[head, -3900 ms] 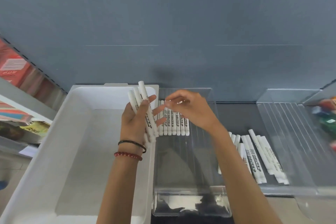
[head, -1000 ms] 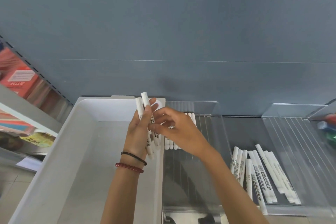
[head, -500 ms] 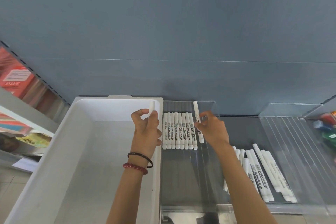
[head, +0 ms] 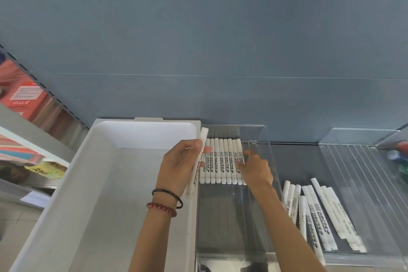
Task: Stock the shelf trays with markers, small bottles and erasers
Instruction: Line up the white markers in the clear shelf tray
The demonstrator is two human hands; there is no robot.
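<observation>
My left hand (head: 178,166) grips one white marker (head: 202,139) upright, over the right wall of the white bin (head: 141,130). A neat row of white markers (head: 223,161) lies side by side at the back of the clear tray (head: 234,216). My right hand (head: 256,169) rests at the right end of that row, fingers spread on the last marker, holding nothing that I can see. Several more white markers (head: 318,216) lie loosely in a pile on the shelf to the right of the tray.
The white bin holds nothing visible. Another clear tray (head: 362,161) with ribbed floor stands at the right, with coloured items (head: 399,157) at the far right edge. Red boxes (head: 24,99) and packets fill shelves at the left. A blue-grey wall backs the shelf.
My right hand has laid its marker down at the right end of the row and let go. My left hand still holds one marker, now more exposed and slightly lower.
</observation>
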